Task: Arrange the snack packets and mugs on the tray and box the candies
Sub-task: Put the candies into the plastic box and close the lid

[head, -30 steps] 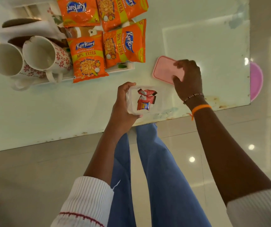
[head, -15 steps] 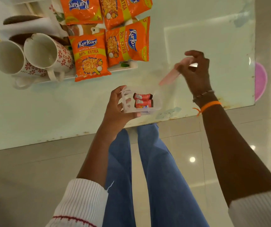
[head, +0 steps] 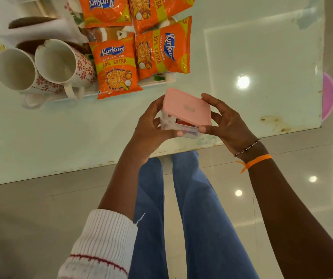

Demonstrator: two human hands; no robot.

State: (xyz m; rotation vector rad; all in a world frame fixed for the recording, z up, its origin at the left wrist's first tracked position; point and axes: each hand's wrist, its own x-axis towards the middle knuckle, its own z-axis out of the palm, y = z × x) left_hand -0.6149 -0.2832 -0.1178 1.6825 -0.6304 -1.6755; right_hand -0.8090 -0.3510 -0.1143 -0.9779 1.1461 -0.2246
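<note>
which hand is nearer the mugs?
Left. The left hand grips the clear box just right of and below the mugs; the right hand, on the pink lid, is farther right.

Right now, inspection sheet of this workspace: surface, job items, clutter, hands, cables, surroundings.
Surface: pale glass table, stains near its right front corner.
Job's things: pink lid tilted over clear box, not sealed; red candies inside; four snack packets and two mugs on the white tray.
Clutter: nothing seen.
Hands: left hand holds box; right hand holds lid.
Cables: nothing seen.
Surroundings: glossy tiled floor; pink round object beyond table edge.
</note>
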